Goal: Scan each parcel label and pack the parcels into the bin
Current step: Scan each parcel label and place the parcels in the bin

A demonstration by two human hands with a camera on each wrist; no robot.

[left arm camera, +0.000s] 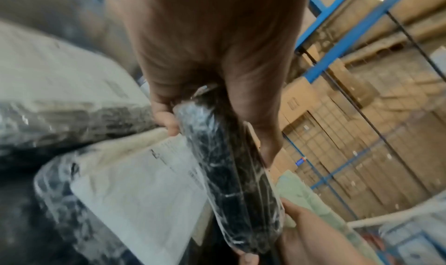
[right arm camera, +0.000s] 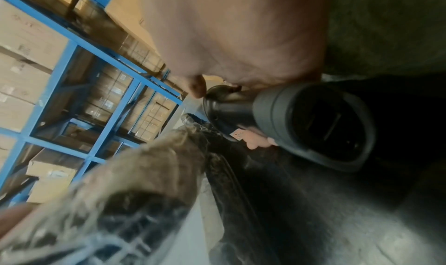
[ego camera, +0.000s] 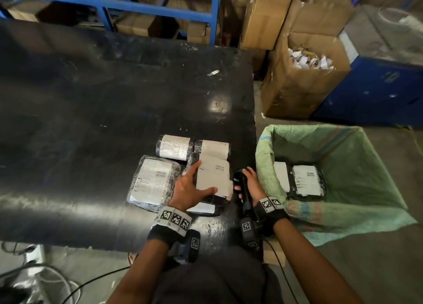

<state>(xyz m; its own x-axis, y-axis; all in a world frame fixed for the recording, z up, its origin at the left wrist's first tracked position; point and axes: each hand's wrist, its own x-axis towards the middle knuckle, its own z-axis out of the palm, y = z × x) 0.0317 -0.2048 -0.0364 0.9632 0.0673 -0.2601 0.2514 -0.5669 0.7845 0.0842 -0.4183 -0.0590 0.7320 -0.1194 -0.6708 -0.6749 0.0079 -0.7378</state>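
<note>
Right then, the left hand [ego camera: 191, 190] pinched a flat parcel [ego camera: 212, 177] at its near edge, lifting it off the pile. Just beside it, the right hand [ego camera: 250, 184] gripped the scanner [ego camera: 240, 180]. Soft, light, shiny wrap looked slippery; edges seemed best to hold.

place: warehouse | evidence: blue racking [ego camera: 158, 8] stacked with cartons [ego camera: 265, 17]; black packing table [ego camera: 91, 120]
</note>
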